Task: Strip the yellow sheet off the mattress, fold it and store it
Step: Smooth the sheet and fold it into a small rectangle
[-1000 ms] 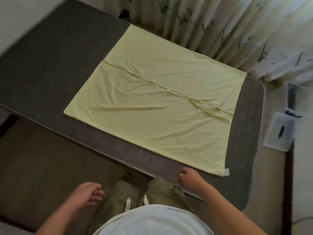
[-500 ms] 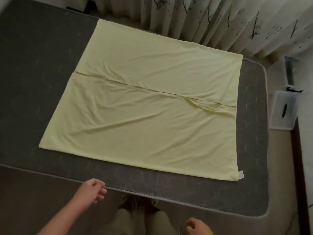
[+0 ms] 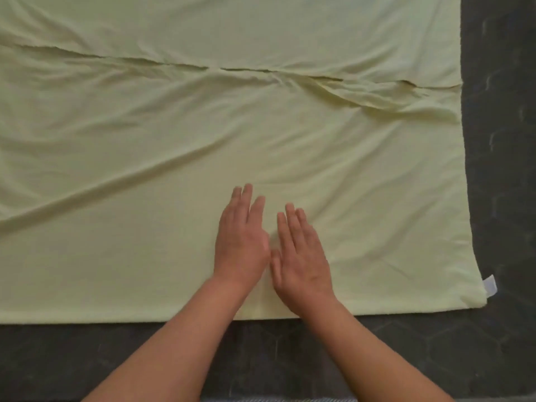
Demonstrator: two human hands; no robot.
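Smoothing is the step I judge to be in hand: both palms lie flat on the yellow sheet [image 3: 203, 134], which is spread, already partly folded, over the dark grey mattress [image 3: 501, 169]. My left hand [image 3: 242, 237] and right hand [image 3: 301, 256] sit side by side near the sheet's near edge, fingers straight and together, thumbs almost touching, gripping nothing. Stripping looks done; folding is midway, storing not begun.

Next, I reckon, the hands should sweep apart to press out the long diagonal crease [image 3: 95, 184] on the left, then take the corners for another fold. A raised seam of overlapping cloth [image 3: 290, 72] runs across the far part, bunched toward the right; it may need flattening first or the fold will come out lumpy.

A white label [image 3: 490, 287] sticks out at the near right corner. Nothing else lies on the sheet.
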